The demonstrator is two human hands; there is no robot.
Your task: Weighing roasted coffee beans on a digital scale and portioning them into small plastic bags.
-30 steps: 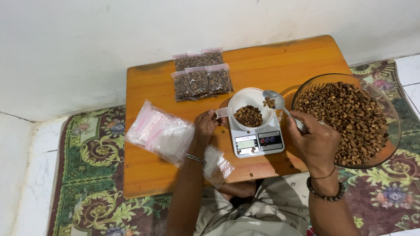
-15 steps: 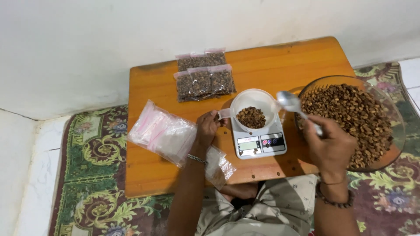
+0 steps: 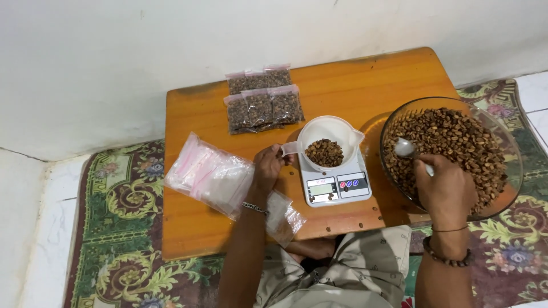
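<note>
While steadying the cup point(image 3: 331, 140), spoon point(image 3: 406, 149) over the bean bowl point(image 3: 502, 197).

The table point(image 3: 354, 85) is shiny orange wood. The bowl point(image 3: 502, 131) is clear glass. The spoon point(image 3: 406, 148) is shiny metal. The cup point(image 3: 331, 130) and scale point(image 3: 334, 185) are smooth white plastic. The bags point(image 3: 208, 174) are thin clear plastic. The rug point(image 3: 125, 199) is soft cloth.

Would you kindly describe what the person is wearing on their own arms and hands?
Both forearms are bare, with no sleeves or gloves. The left hand has a thin silvery chain bracelet at the wrist. The right hand has a thin dark cord at the wrist and a dark beaded bracelet further up.
</note>
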